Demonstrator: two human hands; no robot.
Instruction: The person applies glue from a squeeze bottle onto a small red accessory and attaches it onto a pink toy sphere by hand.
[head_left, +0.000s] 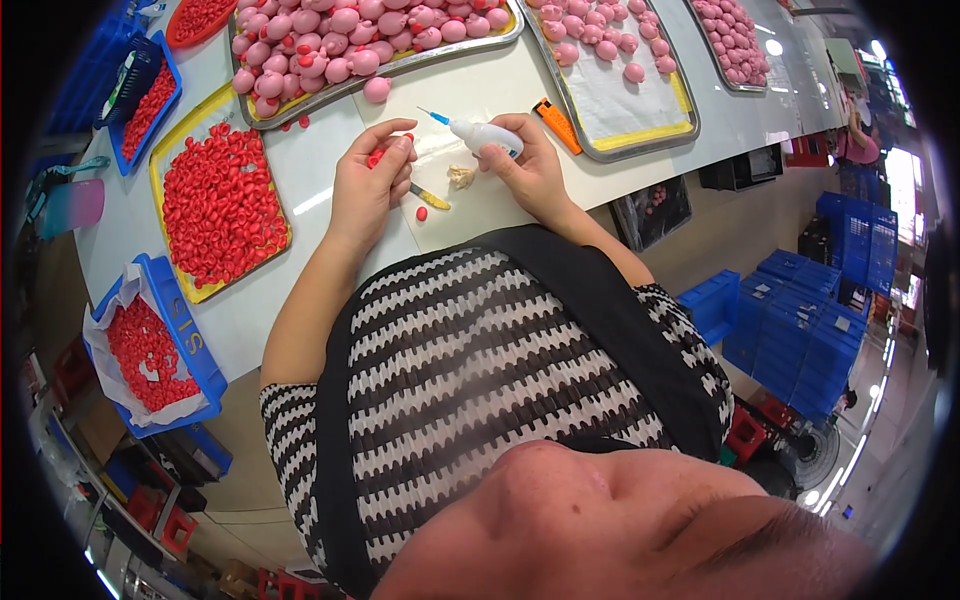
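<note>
My left hand (362,190) is closed with small red plastic pieces (376,158) in its fingers, one of them showing near the fingertips. My right hand (535,178) grips a white squeeze bottle (483,136) with a blue needle tip (438,118), which points up and left beyond my left fingertips. The needle is apart from the red pieces. Between my hands on the white board lie a crumpled tan scrap (461,177), a slim yellowish tool (432,198) partly hidden by my left hand, and one loose red piece (421,214).
Ahead, a metal tray (445,54) is heaped with pink balls; one pink ball (377,90) lies outside it. A lined tray (612,95) and an orange cutter (557,125) are to the right. Red pieces fill a yellow tray (203,293) and a blue crate (200,345) at left.
</note>
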